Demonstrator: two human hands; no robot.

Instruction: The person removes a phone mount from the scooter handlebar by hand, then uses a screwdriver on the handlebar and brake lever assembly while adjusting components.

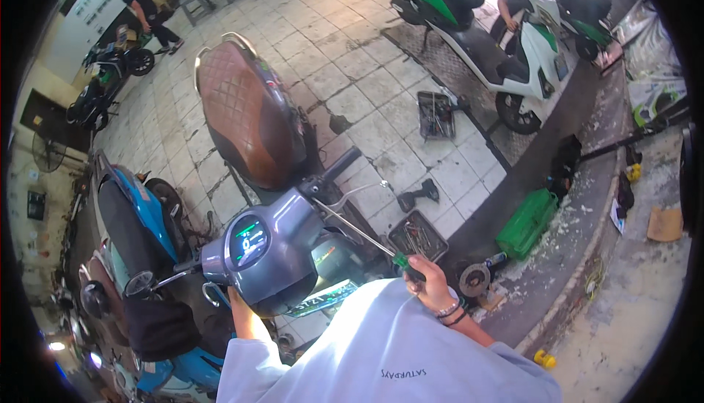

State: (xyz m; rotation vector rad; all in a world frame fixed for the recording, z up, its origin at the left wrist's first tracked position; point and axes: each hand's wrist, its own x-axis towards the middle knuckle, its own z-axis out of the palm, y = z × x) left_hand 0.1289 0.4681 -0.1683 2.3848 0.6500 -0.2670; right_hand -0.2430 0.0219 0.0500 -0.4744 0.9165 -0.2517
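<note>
My right hand (429, 286) is closed round the green handle of a long screwdriver (400, 258). Its thin metal shaft slants up and left to the base of the scooter's right handlebar grip (341, 165), beside the brake lever (359, 194). The grey scooter (275, 249) faces me with its display lit and its brown quilted seat (246, 102) beyond. My left forearm (248, 322) reaches up to the underside of the headlight cowl; the cowl hides the fingers of that hand.
A cordless drill (418, 195) and two tool trays (418, 236) (436, 115) lie on the tiles. To the right are an angle grinder (477, 277) and a green toolbox (528, 223). A blue scooter (143, 198) stands left, a white-green one (506, 58) far right. Two people are farther off.
</note>
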